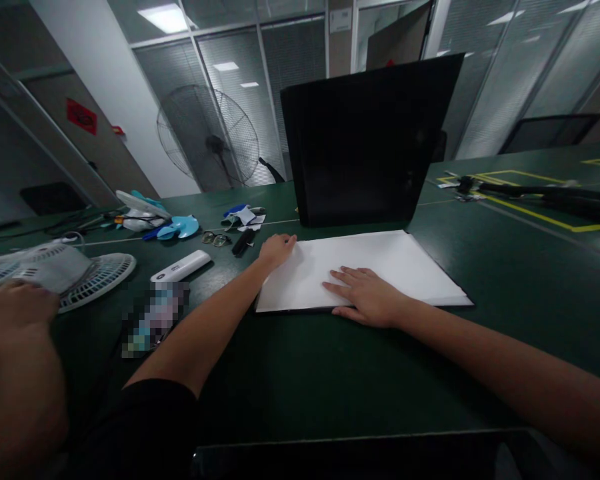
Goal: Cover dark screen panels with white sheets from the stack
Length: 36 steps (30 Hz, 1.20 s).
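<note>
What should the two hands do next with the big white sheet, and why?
Probably lift the far left corner a little. The left hand rests on that corner of the white sheet, which lies flat on the green table before the upright black panel, while the right hand lies flat near the front edge, where it can hold the sheet steady.

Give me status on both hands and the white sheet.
Left hand on far-left corner of white sheet. Right hand flat on its near edge. Sheet flat before upright black panel. Another person's hand on fan guard, far left.
</note>
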Each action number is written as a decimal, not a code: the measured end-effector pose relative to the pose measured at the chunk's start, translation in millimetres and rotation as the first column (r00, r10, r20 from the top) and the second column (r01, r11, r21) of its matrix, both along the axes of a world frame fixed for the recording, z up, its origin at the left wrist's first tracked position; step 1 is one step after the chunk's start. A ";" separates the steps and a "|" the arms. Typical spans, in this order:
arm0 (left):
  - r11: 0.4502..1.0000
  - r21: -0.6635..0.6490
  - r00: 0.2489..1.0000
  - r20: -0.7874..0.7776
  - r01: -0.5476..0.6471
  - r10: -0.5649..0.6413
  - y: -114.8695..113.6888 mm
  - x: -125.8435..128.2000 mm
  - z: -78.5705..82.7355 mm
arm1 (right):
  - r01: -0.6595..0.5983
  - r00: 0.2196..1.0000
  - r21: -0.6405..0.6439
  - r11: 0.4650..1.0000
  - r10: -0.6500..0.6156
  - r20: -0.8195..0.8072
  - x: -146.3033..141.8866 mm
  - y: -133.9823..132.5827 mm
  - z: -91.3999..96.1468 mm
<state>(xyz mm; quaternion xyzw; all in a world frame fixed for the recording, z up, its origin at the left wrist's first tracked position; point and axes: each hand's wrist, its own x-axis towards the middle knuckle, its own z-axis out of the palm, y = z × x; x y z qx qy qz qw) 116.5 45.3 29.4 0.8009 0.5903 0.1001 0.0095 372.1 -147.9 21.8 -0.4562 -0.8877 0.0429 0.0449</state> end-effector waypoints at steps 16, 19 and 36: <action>0.979 -0.164 0.991 -0.038 0.119 -0.127 -103.4 -38.4 -18.4 | 0.165 0.968 -0.056 0.985 -0.172 -0.182 67.2 42.4 2.6; 0.981 -0.150 0.991 -0.030 0.121 -0.127 -104.1 -37.8 -17.6 | 0.417 0.896 0.001 0.909 -0.411 -0.169 128.3 60.6 -1.1; 0.975 -0.146 0.982 -0.055 0.170 -0.180 -105.0 -40.1 -18.4 | 0.641 0.761 -0.081 0.763 -0.646 -0.060 212.0 93.2 -37.0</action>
